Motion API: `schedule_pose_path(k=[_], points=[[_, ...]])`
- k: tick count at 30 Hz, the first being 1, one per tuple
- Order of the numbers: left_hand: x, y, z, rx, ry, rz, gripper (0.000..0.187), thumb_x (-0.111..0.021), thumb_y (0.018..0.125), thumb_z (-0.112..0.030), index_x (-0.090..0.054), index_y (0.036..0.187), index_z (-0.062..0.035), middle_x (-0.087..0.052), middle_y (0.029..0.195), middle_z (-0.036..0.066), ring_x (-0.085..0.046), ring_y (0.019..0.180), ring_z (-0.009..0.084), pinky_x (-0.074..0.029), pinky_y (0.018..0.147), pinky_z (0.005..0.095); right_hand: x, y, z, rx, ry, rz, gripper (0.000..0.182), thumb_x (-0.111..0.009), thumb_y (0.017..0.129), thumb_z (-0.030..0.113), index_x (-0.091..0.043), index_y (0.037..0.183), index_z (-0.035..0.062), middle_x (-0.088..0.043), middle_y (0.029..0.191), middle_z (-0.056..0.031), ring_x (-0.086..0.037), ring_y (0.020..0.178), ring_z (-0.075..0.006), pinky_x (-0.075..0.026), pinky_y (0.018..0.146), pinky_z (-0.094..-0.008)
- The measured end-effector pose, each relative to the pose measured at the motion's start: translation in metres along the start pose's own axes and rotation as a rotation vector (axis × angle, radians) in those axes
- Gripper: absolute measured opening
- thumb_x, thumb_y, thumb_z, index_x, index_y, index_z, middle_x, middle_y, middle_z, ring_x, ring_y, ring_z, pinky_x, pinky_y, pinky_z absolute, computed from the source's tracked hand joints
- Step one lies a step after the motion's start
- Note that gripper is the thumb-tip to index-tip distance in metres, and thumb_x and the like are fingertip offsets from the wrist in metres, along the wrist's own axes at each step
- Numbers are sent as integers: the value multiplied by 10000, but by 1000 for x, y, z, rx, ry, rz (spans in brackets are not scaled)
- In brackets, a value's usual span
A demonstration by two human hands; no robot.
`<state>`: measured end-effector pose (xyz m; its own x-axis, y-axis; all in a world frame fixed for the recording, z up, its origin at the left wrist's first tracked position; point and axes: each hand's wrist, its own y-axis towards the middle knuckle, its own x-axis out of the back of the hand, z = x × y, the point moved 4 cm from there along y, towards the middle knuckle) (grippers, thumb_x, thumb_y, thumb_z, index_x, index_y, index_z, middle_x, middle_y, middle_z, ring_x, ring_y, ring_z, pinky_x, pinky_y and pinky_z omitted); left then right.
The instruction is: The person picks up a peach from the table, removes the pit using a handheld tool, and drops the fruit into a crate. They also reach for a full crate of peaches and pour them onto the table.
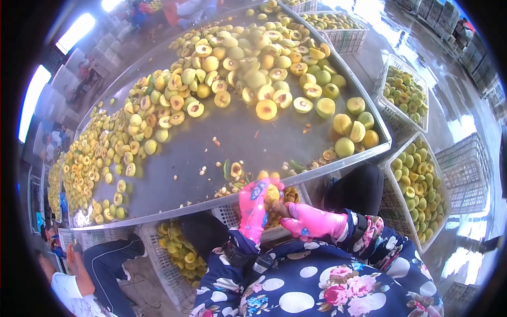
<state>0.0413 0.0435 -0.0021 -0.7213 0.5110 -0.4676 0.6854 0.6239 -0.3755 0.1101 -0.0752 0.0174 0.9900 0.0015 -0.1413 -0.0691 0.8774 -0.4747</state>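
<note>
My left hand [253, 207], in a pink patterned glove, is closed around a yellow peach [272, 194] just over the table's near edge. From the right, my right hand [317, 221], also in a pink glove, meets it with its fingers curled up against the underside of the fruit. Whatever those fingers grip is too small and covered to make out. Beneath both hands, a crate [227, 215] holds more fruit, including a dark-centred piece [291, 195]. Close by on the metal table [237, 142] lie a halved peach [236, 169], loose pits and bits of leaf.
Whole and halved peaches [253, 79] spread across the table in a long heap. Its raised metal rim [338, 166] runs along my side. Fruit-filled crates [391, 179] stand on the right, another crate [158, 248] at lower left. A seated person's leg [111, 264] shows at left.
</note>
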Motion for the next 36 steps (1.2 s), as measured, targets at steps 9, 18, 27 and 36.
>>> schedule_pose_path(k=[9,18,27,36], points=[[0,-1,12,3,-330,25,289,-509,917,-246,-573,1030,13,-631,865,124,-627,700,212,-539,610,307,-15,-3,-10,-100,730,310,271,-468,924,323,-476,841,65,-421,515,31,-368,364,-65,-297,344,-191],[134,-46,-79,-417,215,-552,280,-529,909,-240,-583,1044,-1,-647,934,130,-635,760,185,-533,597,299,5,49,-103,199,-761,-23,330,-515,877,272,-485,975,-42,-600,677,-169,-604,567,-296,-464,501,-374],[113,48,-133,-508,1115,-269,312,-639,819,-94,-569,1099,25,-666,933,128,-640,846,164,-493,725,265,14,38,-67,102,-462,-67,234,-513,891,203,-478,948,-21,-594,705,-214,-613,665,-351,-453,571,-407],[-40,227,-56,-408,1267,-192,442,-715,743,-185,-552,1091,33,-644,954,166,-628,909,249,-488,768,353,40,3,-52,0,-358,-178,279,-528,906,261,-481,942,-12,-588,736,-187,-604,664,-318,-452,599,-401]])
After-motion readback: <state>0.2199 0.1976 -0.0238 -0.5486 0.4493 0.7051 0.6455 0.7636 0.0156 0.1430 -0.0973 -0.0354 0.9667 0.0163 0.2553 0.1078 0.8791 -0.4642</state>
